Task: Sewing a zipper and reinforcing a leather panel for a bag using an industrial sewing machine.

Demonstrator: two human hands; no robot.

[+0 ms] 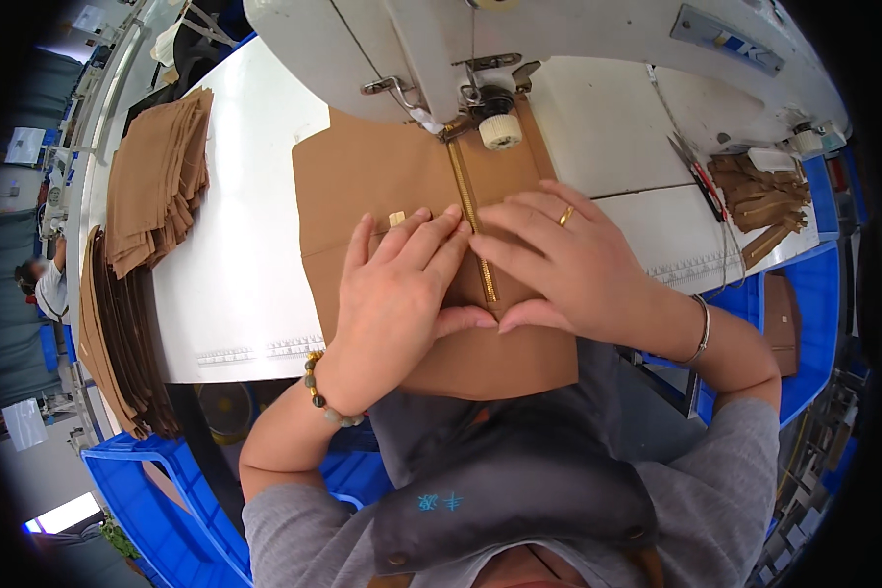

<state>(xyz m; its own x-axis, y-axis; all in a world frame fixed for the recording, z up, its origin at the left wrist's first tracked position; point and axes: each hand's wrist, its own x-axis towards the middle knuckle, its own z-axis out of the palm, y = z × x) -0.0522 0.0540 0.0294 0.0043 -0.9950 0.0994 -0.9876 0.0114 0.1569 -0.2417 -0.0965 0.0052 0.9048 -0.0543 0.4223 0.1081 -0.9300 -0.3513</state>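
Note:
A tan fabric panel [353, 167] with a gold zipper [485, 269] lies under the sewing machine's foot [446, 132], its near part over the table edge. My left hand [402, 284] presses flat left of the zipper, fingers slightly apart, near a small pale tab [397, 218]. My right hand [559, 260] rests on the panel right of the zipper, fingers spread. Both thumbs point at each other across the zipper's lower end.
Stacks of tan pieces [152, 176] and darker folded pieces [118, 333] sit left. Scissors [706, 186] and small tan pieces [755, 196] lie right on the white table [225, 314]. Blue bins [186, 519] stand beside it. Another person [44, 284] is at far left.

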